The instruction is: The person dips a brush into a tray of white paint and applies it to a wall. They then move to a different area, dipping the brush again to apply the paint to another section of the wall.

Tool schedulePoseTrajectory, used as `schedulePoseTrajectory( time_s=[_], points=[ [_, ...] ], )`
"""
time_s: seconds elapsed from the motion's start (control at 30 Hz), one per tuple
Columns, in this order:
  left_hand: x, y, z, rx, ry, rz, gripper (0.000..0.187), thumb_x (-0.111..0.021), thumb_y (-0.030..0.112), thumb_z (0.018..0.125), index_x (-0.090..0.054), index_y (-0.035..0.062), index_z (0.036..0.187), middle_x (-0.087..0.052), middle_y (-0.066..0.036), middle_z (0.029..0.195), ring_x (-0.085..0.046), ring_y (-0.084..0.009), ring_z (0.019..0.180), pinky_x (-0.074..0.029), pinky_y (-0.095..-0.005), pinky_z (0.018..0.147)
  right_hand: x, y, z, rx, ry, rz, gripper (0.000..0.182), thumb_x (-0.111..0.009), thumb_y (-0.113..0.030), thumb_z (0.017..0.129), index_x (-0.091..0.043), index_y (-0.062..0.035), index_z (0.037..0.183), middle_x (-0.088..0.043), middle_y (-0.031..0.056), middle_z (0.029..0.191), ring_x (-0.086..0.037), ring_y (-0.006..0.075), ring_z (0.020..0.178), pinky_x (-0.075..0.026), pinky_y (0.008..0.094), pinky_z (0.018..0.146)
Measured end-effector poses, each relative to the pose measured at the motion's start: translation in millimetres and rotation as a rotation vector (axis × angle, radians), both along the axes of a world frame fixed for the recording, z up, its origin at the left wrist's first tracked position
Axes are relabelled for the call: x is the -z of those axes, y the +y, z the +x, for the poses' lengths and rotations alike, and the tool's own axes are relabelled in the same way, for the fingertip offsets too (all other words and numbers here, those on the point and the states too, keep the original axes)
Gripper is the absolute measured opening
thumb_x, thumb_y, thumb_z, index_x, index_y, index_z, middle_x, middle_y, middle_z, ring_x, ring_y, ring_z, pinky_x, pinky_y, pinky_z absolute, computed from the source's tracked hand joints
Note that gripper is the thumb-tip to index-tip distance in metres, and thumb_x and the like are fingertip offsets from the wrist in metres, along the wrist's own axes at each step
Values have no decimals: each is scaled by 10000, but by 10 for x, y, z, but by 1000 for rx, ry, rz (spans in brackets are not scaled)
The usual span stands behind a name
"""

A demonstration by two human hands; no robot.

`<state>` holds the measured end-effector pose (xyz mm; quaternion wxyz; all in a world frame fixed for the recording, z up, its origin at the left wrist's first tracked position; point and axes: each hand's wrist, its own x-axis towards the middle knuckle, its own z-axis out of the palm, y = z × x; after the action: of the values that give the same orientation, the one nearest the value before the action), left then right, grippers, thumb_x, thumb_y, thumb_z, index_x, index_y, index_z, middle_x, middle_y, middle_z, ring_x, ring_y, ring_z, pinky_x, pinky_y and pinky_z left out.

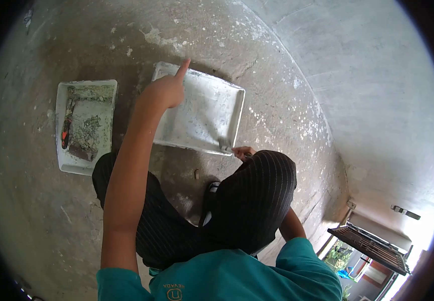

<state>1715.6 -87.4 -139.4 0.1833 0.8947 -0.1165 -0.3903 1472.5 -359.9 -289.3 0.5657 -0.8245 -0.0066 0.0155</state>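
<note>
A white, paint-stained tray (197, 118) lies on the floor in front of me. My left hand (160, 91) is over its far left part, index finger stretched out across the far rim and the other fingers curled and mostly hidden. At the near right corner, my right hand (243, 153) grips a scraper (225, 145), its flat greyish blade over the inside of the tray; my knee covers part of this hand. To the left, a smaller white tray (109, 125) holds grey-green flaky residue (86, 131) and a tool with a black and orange-red handle (66, 130).
The concrete floor (277, 125) is spotted with white paint, and a pale wall (372, 85) rises on the right. A small light-coloured piece (196, 174) lies near my foot (212, 188). A dark slatted shutter (370, 248) hangs by an opening at lower right.
</note>
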Motion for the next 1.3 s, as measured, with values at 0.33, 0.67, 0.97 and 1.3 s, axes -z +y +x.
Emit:
schedulePoseTrajectory(
  time_s=[0.33,0.67,0.97,1.3],
  points=[
    [50,-230,14,69,8,-37,659,-371,162,916,63,292,1394,-465,-231,1231,-477,-365,1111,-340,-460,968,-186,-438,1239,-12,-71,-33,89,-541,-31,849,-500,-19,927,-598,83,829,-583,136,782,-463,280,688],
    [439,-43,102,-83,-160,54,682,-417,196,888,25,239,1406,-418,-194,1292,-453,-365,1143,-342,-478,957,-636,-169,1503,-18,-92,-358,137,-524,-37,851,-521,-50,987,-612,116,921,-611,227,770,-479,298,679],
    [1846,632,62,-327,-310,217,493,-464,189,824,-338,-14,1255,-564,-241,1066,-536,-367,1024,-432,-431,862,-187,41,28,526,-29,515,235,-554,-133,865,-460,-59,1067,-593,114,895,-618,213,787,-520,318,657],
    [2452,849,237,-542,-124,-239,348,-496,151,833,-489,-64,1108,-544,-242,1090,-548,-338,978,-443,-403,801,845,-239,517,1019,307,184,422,-514,-362,861,-449,-23,1103,-593,152,879,-571,264,806,-448,385,737]
  ],
)
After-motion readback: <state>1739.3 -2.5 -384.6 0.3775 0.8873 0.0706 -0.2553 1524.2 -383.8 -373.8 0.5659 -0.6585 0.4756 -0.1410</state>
